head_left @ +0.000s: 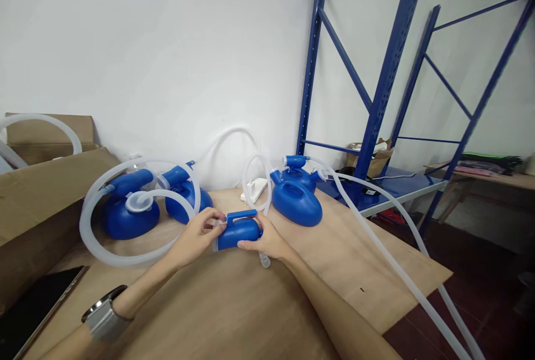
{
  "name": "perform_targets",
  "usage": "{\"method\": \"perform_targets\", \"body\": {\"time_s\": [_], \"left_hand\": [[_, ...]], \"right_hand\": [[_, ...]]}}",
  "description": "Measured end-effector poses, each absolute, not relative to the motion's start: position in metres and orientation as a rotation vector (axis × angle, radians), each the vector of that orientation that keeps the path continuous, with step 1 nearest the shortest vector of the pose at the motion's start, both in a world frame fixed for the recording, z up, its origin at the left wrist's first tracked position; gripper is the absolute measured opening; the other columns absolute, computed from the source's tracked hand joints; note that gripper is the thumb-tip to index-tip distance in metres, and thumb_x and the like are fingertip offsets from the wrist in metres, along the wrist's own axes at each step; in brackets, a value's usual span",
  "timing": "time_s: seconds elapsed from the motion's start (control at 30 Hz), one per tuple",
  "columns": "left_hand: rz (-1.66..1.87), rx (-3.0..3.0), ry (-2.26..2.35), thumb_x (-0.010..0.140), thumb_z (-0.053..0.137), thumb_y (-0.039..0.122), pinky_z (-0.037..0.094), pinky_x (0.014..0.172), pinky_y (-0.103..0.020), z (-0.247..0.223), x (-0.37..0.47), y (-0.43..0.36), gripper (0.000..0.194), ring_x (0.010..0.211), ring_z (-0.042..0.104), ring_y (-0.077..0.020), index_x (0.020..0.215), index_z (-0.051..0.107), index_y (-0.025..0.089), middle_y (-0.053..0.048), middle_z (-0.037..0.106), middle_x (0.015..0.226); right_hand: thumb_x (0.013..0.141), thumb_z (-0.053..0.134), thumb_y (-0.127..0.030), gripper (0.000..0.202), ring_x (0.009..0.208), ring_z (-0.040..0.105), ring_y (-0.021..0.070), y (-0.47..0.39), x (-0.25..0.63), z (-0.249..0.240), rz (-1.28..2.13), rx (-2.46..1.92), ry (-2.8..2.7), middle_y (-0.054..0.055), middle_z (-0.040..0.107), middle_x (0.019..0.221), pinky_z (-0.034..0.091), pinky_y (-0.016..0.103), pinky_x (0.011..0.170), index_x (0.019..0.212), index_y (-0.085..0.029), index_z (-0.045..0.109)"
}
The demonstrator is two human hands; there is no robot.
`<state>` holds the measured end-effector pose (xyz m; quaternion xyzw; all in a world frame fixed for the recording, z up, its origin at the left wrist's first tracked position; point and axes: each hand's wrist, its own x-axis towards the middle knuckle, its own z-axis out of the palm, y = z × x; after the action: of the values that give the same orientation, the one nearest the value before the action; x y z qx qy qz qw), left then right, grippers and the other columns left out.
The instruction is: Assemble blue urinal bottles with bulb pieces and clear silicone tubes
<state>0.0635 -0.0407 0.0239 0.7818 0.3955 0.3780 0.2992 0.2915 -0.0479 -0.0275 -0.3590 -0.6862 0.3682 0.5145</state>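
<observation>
A white wall backs the room, a blue metal rack at right. The brown surface carries blue jugs and a looped hose. Around its middle I have the small blue bottle: my right hand grasps one end, my left hand pinches the clear-rimmed other. I seem to be adjusting that rim; the next move calls for steady right fingers.
</observation>
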Motion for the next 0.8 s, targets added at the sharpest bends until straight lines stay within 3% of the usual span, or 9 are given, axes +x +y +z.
{"method": "perform_targets", "body": {"time_s": [0.13,0.3,0.5,0.63,0.8], "left_hand": [[0.915,1.934,1.066,0.081,0.064,0.057,0.054,0.078,-0.034,0.031,0.061,-0.039,0.038,0.085,0.067,-0.0237,0.086,0.062,0.020,-0.003,0.068,0.091],[0.810,2.102,1.068,0.090,0.052,0.059,0.052,0.079,-0.034,0.035,0.060,-0.041,0.043,0.088,0.067,-0.0255,0.086,0.069,0.020,-0.004,0.073,0.088],[0.940,2.463,1.229,0.098,0.037,0.045,0.047,0.074,-0.033,0.019,0.062,-0.039,0.039,0.081,0.069,-0.0262,0.082,0.065,0.023,-0.007,0.075,0.087],[1.006,2.380,1.358,0.095,0.034,0.043,0.045,0.068,-0.034,0.014,0.066,-0.039,0.039,0.072,0.068,-0.0258,0.072,0.059,0.024,-0.006,0.074,0.077],[1.075,2.084,1.467,0.089,0.040,0.048,0.049,0.075,-0.036,0.016,0.064,-0.032,0.038,0.081,0.072,-0.0285,0.070,0.062,0.023,-0.007,0.078,0.082]], "right_hand": [[0.068,0.087,-0.045,0.062,0.121,0.061,0.0274,-0.051,0.289,-0.027,0.647,-0.931,-1.801,0.007,0.064,0.130,0.050,0.043,0.103,0.124,-0.026,0.067],[0.070,0.085,-0.047,0.056,0.108,0.068,0.0269,-0.050,0.289,-0.030,0.655,-1.032,-1.805,0.008,0.070,0.118,0.053,0.041,0.097,0.117,-0.021,0.070],[0.067,0.084,-0.041,0.054,0.108,0.069,0.0274,-0.052,0.281,-0.037,0.644,-1.003,-1.747,0.007,0.073,0.117,0.052,0.042,0.099,0.115,-0.022,0.070],[0.063,0.085,-0.037,0.055,0.107,0.070,0.0281,-0.058,0.272,-0.034,0.530,-0.993,-1.720,0.008,0.074,0.116,0.052,0.042,0.100,0.113,-0.020,0.071],[0.063,0.084,-0.035,0.048,0.104,0.071,0.0282,-0.064,0.264,-0.030,0.517,-1.076,-1.664,0.007,0.076,0.113,0.054,0.042,0.097,0.107,-0.022,0.073]]}}
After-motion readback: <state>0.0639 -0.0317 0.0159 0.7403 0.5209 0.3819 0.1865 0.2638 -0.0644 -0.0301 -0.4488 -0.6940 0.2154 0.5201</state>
